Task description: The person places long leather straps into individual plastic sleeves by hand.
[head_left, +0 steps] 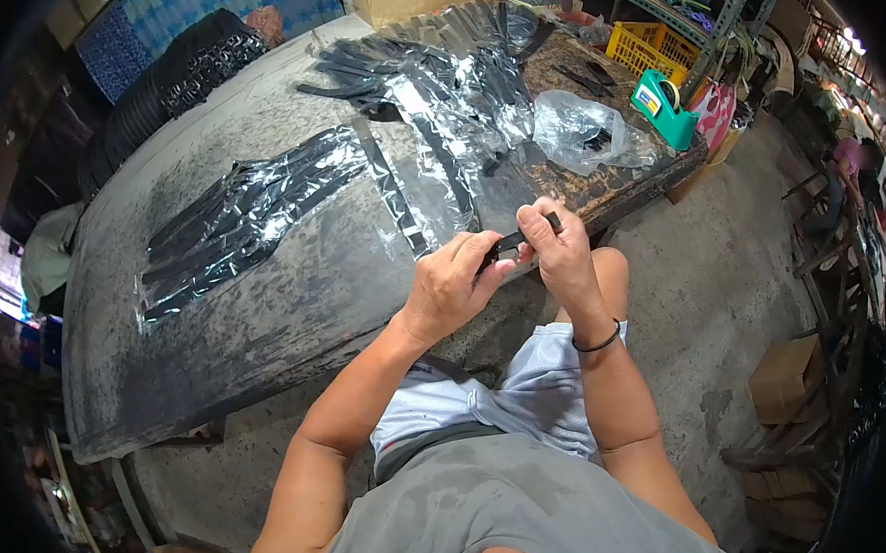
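Note:
Both hands meet just off the table's near edge, closed on a short black strip [510, 243]. My left hand [455, 280] pinches its left part between thumb and fingers. At the strip's upper right end is my right hand [559, 251], with a black tip sticking out past the thumb. Beyond the hands, clear plastic sleeves with black strips [392, 196] lie on the table [292, 299]. A wide batch of packed black strips [256, 217] lies to the left, and a larger loose heap [454, 72] is farther back.
A crumpled clear bag [586, 134] and a green tape dispenser [664, 110] sit at the table's right end. Behind them are a yellow crate [652, 49] and a metal shelf. A black bundle [162, 92] lies at the far left. A cardboard box [786, 380] stands on the floor.

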`<state>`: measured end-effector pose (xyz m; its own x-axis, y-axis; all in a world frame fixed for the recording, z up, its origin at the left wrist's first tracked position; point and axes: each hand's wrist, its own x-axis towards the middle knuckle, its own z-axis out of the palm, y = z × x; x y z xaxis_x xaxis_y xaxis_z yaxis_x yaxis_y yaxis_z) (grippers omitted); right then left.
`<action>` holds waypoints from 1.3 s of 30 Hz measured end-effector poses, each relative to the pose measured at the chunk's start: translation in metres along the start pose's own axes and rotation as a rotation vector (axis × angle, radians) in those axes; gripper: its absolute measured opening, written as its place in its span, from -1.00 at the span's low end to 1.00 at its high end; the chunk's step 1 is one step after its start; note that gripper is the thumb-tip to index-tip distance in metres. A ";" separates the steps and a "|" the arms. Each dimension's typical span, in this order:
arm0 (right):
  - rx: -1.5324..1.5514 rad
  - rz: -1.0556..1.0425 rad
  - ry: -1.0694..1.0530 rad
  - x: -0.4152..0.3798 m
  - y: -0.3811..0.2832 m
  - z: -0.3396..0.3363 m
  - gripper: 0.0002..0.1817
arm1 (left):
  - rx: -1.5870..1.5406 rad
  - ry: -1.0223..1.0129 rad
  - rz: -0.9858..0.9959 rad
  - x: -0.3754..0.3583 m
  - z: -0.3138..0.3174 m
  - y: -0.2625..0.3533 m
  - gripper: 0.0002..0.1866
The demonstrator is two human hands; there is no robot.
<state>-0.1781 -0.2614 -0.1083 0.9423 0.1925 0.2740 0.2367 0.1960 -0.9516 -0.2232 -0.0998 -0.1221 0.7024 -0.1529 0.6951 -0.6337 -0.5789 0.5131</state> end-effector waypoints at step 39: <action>-0.580 0.041 -0.376 -0.016 -0.014 -0.014 -0.67 | 0.010 -0.050 0.143 -0.010 -0.005 -0.010 -0.77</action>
<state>-0.1933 -0.2803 -0.1007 0.8320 0.5293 0.1660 0.3893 -0.3440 -0.8545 -0.2257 -0.0882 -0.1320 0.6205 -0.2743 0.7347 -0.7257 -0.5560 0.4053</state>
